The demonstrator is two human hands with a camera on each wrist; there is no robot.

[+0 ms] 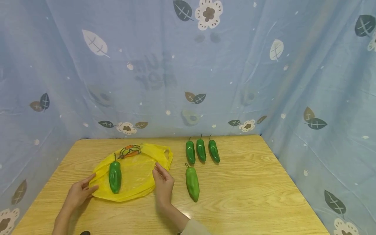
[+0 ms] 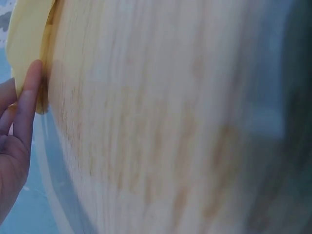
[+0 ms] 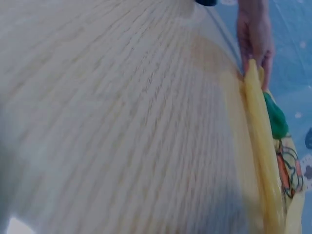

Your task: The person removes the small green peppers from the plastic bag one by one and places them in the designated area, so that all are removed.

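Observation:
A yellow plastic bag [image 1: 136, 173] lies spread on the table, with a dark green pepper [image 1: 115, 177] on its left part. My left hand [image 1: 78, 193] is at the bag's left end, thumb and fingers on either side of the edge; the left wrist view shows a finger [image 2: 30, 90] along the yellow plastic. Over the bag's right side is my right hand [image 1: 164, 186], its fingers fairly straight and close together, touching the plastic. A lighter green pepper [image 1: 192, 183] lies just right of this hand. The right wrist view shows the left hand [image 3: 256, 39] but not the right.
Three dark green peppers, the left [image 1: 190, 152], middle [image 1: 201, 150] and right [image 1: 214, 151], lie side by side near the back of the wooden table [image 1: 249, 186]. A small black object [image 1: 85, 233] shows at the front edge. Blue patterned curtain [image 1: 176, 65] surrounds the table.

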